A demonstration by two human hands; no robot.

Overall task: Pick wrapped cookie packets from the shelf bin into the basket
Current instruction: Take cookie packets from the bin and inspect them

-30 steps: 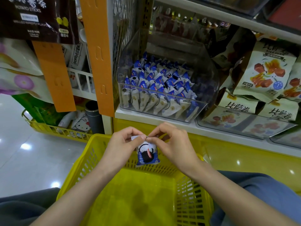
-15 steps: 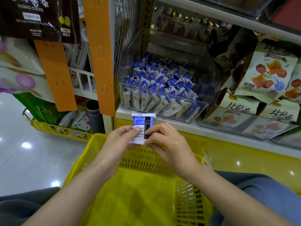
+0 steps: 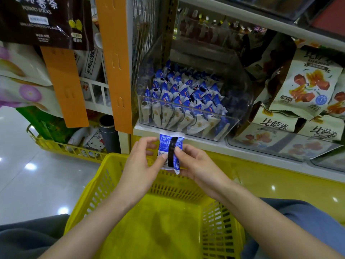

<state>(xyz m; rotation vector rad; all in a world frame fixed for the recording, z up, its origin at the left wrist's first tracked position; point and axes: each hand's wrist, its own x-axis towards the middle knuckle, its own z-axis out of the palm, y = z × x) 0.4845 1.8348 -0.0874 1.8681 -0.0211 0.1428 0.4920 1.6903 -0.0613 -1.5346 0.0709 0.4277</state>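
I pinch one cookie packet (image 3: 170, 150) between my left hand (image 3: 141, 161) and right hand (image 3: 196, 165), above the basket (image 3: 112, 176); the bin (image 3: 240, 109) sits at twelve o'clock.

One blue-and-white wrapped cookie packet (image 3: 171, 151) stood upright above the far rim of the yellow basket (image 3: 112, 176), back side facing up, a dark seam strip down its middle and small print beside it. The basket's slatted walls and floor showed no packets. Behind, the clear shelf bin (image 3: 240, 101) sat packed with matching packets (image 3: 183, 101) in tilted rows.
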